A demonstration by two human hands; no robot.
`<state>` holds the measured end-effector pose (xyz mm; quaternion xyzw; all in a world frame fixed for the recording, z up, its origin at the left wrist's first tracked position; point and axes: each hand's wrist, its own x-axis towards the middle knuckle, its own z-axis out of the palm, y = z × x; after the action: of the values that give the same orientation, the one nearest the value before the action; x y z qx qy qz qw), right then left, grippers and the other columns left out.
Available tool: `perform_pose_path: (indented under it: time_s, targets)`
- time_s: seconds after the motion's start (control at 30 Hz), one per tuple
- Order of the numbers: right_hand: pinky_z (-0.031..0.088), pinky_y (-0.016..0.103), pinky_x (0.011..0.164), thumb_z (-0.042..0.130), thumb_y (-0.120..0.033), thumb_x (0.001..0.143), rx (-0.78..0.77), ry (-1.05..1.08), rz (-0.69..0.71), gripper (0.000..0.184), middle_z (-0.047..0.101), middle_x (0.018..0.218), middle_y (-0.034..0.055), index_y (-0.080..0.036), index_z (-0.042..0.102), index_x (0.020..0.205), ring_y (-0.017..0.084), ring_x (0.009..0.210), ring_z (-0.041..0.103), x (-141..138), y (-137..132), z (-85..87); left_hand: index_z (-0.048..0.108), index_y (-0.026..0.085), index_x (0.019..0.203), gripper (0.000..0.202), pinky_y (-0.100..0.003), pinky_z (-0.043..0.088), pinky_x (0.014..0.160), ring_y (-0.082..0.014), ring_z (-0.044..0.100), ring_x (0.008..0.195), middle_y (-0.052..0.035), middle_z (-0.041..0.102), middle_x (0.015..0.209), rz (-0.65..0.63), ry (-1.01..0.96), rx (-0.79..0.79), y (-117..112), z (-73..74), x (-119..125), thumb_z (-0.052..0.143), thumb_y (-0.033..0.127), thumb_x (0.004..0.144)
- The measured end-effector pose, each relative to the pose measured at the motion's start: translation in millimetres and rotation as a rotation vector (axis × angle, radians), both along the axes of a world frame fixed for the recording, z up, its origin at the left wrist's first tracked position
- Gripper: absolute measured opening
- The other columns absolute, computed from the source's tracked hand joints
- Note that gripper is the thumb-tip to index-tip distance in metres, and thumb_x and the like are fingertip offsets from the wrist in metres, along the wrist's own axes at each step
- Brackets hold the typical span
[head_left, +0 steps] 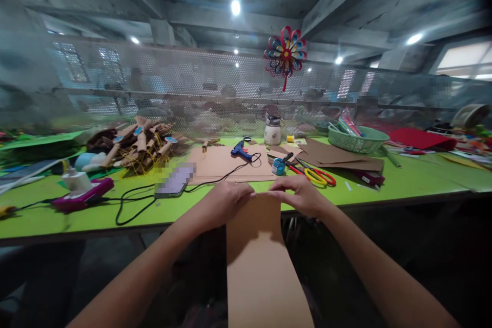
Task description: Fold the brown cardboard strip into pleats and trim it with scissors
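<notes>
A long strip of brown card (261,266) hangs down from the front edge of the table towards me. My left hand (228,202) grips its top left corner, fingers pinched at the edge. At the top right corner my right hand (302,195) pinches the same edge between thumb and fingers. The top edge looks slightly folded or curled between the two hands. Just beyond them, brown card sheets (200,166) lie flat, with a blue glue gun (241,151) on top. Next to my right hand stand a small blue jar (278,167) and scissors with red and yellow handles (321,177).
On the green table (92,220), a purple power strip (82,195), a phone (176,180) and black cable lie left. Behind them is a heap of brown paper rolls (142,143). A white jar (272,132), more brown card (338,156) and a green basket (357,139) stand right of centre.
</notes>
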<state>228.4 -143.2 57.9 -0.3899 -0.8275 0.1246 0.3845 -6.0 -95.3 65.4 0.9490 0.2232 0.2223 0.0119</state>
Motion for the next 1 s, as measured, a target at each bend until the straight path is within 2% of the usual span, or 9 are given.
perform_pose_path:
  time_s: [0.17,0.3,0.43,0.6,0.77,1.0]
  targets:
    - [0.046,0.023,0.06,0.063,-0.028,0.084,0.201,0.062,0.031,0.015,0.068,0.072,0.0043,-0.014,0.068,0.083,0.011,0.063,0.058,-3,-27,4.6,0.059,0.014,0.089,0.027,-0.023,0.033,0.056,-0.0134,0.052,0.06,-0.003,0.058,0.066,-0.107,-0.067,0.184,-30,1.7,-8,0.035,0.023,0.097]
    - [0.044,0.024,0.057,0.063,-0.02,0.084,0.257,0.129,0.122,0.008,0.065,0.068,0.0046,-0.013,0.067,0.084,0.011,0.059,0.055,-10,-48,15.6,0.058,0.012,0.093,0.018,-0.024,0.03,0.053,-0.0132,0.046,0.056,-0.0007,0.052,0.062,-0.164,-0.114,0.284,-57,13.9,-14,0.04,0.018,0.094]
    - [0.045,0.024,0.059,0.062,-0.016,0.084,0.31,0.138,0.156,0.004,0.064,0.069,0.0049,-0.014,0.065,0.085,0.01,0.059,0.053,-17,-64,24.8,0.055,0.013,0.091,0.013,-0.025,0.031,0.054,-0.0135,0.047,0.058,-0.001,0.053,0.064,-0.19,-0.155,0.336,-76,24.9,-20,0.042,0.016,0.093]
    - [0.047,0.024,0.064,0.064,-0.018,0.084,0.381,0.074,0.087,0.002,0.064,0.068,0.003,-0.016,0.065,0.083,0.01,0.06,0.055,-21,-75,29.8,0.052,0.015,0.086,0.013,-0.025,0.029,0.05,-0.0125,0.044,0.054,0.0,0.052,0.061,-0.192,-0.148,0.361,-85,32.9,-23,0.041,0.014,0.093]
    - [0.049,0.026,0.068,0.061,-0.017,0.085,0.494,0.003,0.012,0.004,0.065,0.069,0.0031,-0.018,0.065,0.086,0.012,0.066,0.058,-23,-81,30.3,0.05,0.017,0.079,0.017,-0.026,0.03,0.05,-0.0127,0.042,0.052,0.001,0.05,0.058,-0.139,-0.164,0.36,-88,32.8,-24,0.04,0.015,0.092]
    - [0.05,0.028,0.069,0.06,-0.014,0.085,0.535,-0.016,-0.022,0.008,0.065,0.073,0.0034,-0.018,0.064,0.089,0.013,0.066,0.058,-23,-85,31.4,0.053,0.017,0.081,0.012,-0.027,0.029,0.053,-0.0141,0.045,0.057,0.0003,0.052,0.061,-0.074,-0.158,0.379,-92,40.4,-17,0.047,0.017,0.091]
